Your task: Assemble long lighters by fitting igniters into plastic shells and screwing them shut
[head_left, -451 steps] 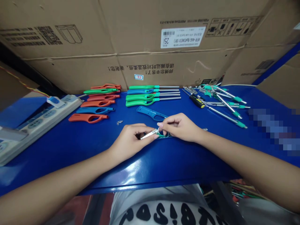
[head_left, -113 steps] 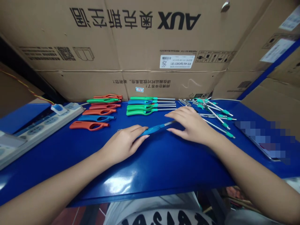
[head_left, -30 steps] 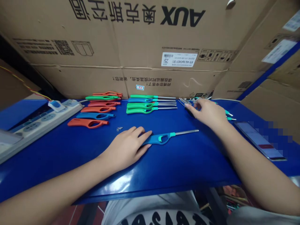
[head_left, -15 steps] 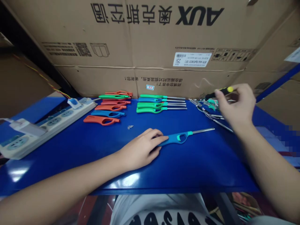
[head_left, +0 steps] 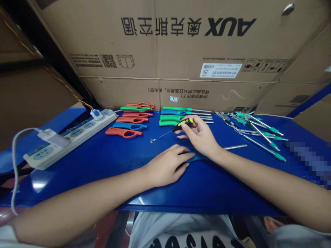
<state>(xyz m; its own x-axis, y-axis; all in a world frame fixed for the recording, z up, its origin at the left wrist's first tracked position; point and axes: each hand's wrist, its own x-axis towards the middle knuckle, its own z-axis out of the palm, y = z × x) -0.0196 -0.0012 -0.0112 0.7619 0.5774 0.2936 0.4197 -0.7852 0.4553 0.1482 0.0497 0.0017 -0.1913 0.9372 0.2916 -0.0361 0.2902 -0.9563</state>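
Observation:
My left hand [head_left: 168, 165] is closed over the handle end of a blue gas lighter [head_left: 194, 157] lying on the blue tabletop. Its metal tube shows beyond my right forearm, while the middle of the lighter is covered by that arm. In my right hand [head_left: 203, 136] is a screwdriver [head_left: 183, 125] with a black and yellow handle, its thin shaft slanting down to the left. The screwdriver's tip is just beside a small pile of screws [head_left: 153, 140] on the table.
Orange, green and blue handle shells [head_left: 124, 133] lie in a row at the left back. Several lighters with metal tubes [head_left: 170, 117] lie beside them. Tube parts with turquoise ends [head_left: 261, 132] are heaped at right. A power strip [head_left: 74, 134] runs along the left; a cardboard box [head_left: 181, 44] stands behind.
My right hand has brought the screwdriver leftward from above the tube parts to the screws. My left hand stays on the blue lighter. The camera view has shifted a little.

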